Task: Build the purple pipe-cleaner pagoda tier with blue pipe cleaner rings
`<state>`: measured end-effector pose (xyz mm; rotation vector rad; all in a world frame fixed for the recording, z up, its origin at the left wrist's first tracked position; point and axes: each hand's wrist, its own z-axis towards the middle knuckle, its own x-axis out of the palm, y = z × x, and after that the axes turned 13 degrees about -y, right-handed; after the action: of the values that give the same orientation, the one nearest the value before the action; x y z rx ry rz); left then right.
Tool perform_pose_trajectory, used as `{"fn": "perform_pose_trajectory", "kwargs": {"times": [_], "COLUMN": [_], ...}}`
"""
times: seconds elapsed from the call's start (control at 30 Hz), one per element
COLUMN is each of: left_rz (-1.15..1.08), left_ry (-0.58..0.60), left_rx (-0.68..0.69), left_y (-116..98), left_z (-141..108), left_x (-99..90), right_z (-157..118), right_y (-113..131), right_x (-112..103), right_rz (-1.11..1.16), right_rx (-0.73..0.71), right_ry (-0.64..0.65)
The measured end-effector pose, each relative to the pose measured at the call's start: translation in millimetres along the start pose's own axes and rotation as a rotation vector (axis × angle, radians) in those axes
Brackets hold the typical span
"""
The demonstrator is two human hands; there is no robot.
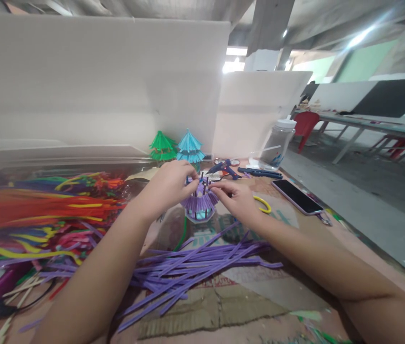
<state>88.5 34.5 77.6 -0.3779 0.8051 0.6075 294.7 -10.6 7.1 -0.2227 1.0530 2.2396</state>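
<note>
A small purple model pavilion (200, 203) with a ribbed skirt-like roof and dark upright posts stands on the table in front of me. My left hand (173, 184) is closed at its upper left side, thumb and fingers on the posts. From the other side my right hand (238, 198) pinches close to the top of a dark post; anything between those fingertips is too small to name. Many loose purple fuzzy strips (195, 267) lie nearer to me, below both hands. A green tiered model (162, 145) and a light blue one (190, 145) stand behind the pavilion.
A dark blue glue gun (224, 168), a blue-handled tool (261, 172), a yellow ring (262, 204), a phone (297, 197) and a clear bottle (277, 145) lie or stand at the right. Heaped coloured strips (44, 205) cover the left. White boards (98, 86) rise behind.
</note>
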Motion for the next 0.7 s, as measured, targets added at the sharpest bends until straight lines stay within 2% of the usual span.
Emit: {"fn": "perform_pose_trajectory", "kwargs": {"times": [0.13,0.47,0.7], "left_rz": [0.001,0.004,0.039], "left_ry": [-0.001,0.004,-0.019], "left_rx": [-0.002,0.016,0.022], "left_y": [1,3,5], "left_z": [0,0,-1], "left_x": [0.6,0.8,-1.0], "right_z": [-1,0,-3], "right_y": [-5,-9,-8], "right_x": [3,13,10], "right_rz": [-0.005,-0.016,-0.146], "right_rx": [-0.021,0.048,-0.091], "right_ry": [0.010,0.062,0.032]}}
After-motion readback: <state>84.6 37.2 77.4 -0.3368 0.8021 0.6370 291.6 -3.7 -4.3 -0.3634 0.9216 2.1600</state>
